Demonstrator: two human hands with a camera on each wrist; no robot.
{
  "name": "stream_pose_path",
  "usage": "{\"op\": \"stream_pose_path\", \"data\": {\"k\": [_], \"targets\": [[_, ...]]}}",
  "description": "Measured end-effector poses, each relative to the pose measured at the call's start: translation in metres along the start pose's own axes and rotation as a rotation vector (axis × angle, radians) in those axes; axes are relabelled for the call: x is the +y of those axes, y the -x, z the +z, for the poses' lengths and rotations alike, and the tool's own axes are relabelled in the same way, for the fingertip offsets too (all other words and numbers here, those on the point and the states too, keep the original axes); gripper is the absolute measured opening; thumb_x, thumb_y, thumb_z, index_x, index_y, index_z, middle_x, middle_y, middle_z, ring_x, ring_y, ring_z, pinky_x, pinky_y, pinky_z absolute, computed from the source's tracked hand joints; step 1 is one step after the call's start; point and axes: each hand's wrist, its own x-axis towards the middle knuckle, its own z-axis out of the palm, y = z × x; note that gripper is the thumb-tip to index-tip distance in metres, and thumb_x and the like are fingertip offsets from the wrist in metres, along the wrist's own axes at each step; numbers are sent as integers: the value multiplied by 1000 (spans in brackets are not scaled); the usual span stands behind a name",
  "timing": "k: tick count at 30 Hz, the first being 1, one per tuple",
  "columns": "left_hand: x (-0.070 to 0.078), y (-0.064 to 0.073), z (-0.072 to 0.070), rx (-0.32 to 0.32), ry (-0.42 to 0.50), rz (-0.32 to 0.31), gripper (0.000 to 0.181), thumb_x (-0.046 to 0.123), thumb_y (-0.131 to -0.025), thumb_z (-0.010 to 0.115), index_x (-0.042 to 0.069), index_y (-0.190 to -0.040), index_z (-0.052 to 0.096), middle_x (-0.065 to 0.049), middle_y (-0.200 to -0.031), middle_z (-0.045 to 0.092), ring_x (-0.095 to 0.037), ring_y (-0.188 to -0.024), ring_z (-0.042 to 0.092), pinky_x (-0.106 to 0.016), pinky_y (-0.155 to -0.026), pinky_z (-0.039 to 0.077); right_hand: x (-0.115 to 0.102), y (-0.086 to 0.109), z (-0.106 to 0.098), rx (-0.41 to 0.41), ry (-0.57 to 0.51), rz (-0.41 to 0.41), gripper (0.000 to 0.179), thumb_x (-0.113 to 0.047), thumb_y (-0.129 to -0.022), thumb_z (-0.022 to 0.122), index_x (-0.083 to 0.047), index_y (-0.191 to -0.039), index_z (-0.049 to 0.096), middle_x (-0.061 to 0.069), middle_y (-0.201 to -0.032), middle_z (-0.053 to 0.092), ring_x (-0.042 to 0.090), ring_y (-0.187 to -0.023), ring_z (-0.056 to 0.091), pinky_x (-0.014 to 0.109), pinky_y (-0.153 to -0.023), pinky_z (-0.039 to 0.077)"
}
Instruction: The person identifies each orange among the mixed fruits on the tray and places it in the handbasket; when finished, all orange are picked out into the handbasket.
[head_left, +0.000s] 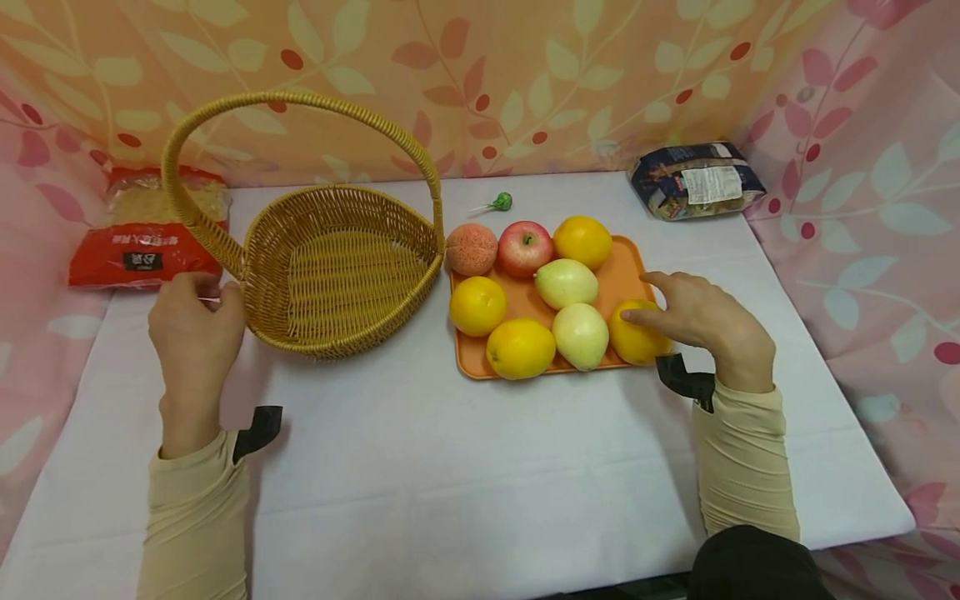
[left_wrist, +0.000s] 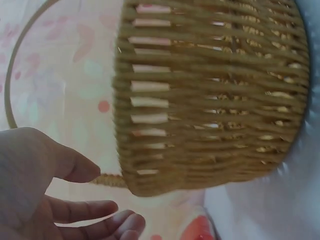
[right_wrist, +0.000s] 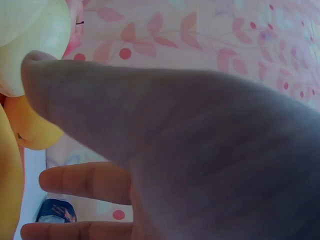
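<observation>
My left hand (head_left: 197,321) is at the left side of a woven basket (head_left: 352,333) with a tall arched handle. In the left wrist view, its thumb and fingers (left_wrist: 82,209) are apart, the thumb tip overlapping the lower part of the handle (left_wrist: 112,180). My right hand (head_left: 701,321) hovers with straight, spread fingers over a yellow-orange fruit (head_left: 637,340) at the near right corner of an orange tray (head_left: 626,267). Nothing is gripped in it. Also on the tray are a red apple (head_left: 527,250), a pinkish peach-like fruit (head_left: 472,249), pale green pear-like fruits (head_left: 566,284) and other yellow-orange fruits (head_left: 521,348).
A red packet (head_left: 142,242) lies behind my left hand. At the back right is a dark packet (head_left: 697,182) with a white label. A green lollipop (head_left: 501,202) lies behind the tray. Floral curtains (head_left: 525,83) border the white table (head_left: 450,483).
</observation>
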Motion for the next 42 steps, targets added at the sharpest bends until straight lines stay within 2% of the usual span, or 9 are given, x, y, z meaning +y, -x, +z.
{"op": "stream_pose_path", "data": {"k": [3,6,9,13,17,22,35,42], "targets": [[-5,-4,0,-74,-15,-57,51,30,-95,44,-5,-130,56,-28,-119,60,-39,-108,51,-34,-77,36,2,-2,2,-36,-1,10,87,-63,-88,54,0,-145,39,32,-132,54,47,-117,51,65,-101,37],[-9,-6,3,-100,-17,-66,52,31,-96,43,-6,-130,56,-30,-119,61,-42,-109,53,-35,-74,38,3,-5,4,-68,1,-6,87,-63,-88,55,2,-144,39,33,-133,53,48,-117,51,65,-101,37],[-12,-6,5,-88,-18,-43,49,28,-95,44,-7,-124,60,-30,-113,64,-41,-101,57,-27,-65,39,3,-6,6,-79,3,-35,82,-59,-89,57,2,-142,42,32,-133,54,47,-116,54,63,-100,39],[-15,-7,8,-84,-21,-11,44,26,-94,45,-7,-117,64,-27,-105,66,-32,-83,56,-16,-52,34,2,-7,9,-75,3,-59,73,-56,-88,60,-2,-135,50,23,-119,63,39,-103,59,55,-91,45],[-16,-8,10,-97,-20,13,42,27,-95,47,-5,-115,66,-26,-99,66,-24,-72,51,-13,-47,34,2,-8,10,-92,-3,-50,73,-57,-86,62,-2,-132,51,19,-112,64,33,-95,58,49,-83,45],[-15,-7,12,-79,-22,50,39,24,-95,47,-6,-112,66,-26,-95,66,-27,-72,52,-12,-46,33,1,-10,11,-94,1,-45,70,-54,-85,63,-1,-129,52,17,-106,63,31,-90,57,43,-79,44],[-14,-5,13,-57,-37,85,37,19,-95,46,-9,-109,66,-28,-91,66,-31,-69,55,-12,-44,32,-2,-16,12,-61,8,-59,51,-46,-85,65,-6,-114,54,9,-87,56,27,-83,54,35,-69,38],[-15,-6,12,-65,-40,83,37,19,-95,46,-9,-108,66,-28,-91,65,-31,-68,55,-14,-43,32,-3,-16,10,-34,18,-44,56,-45,-85,64,-5,-122,52,12,-92,59,29,-87,54,39,-73,40]]}}
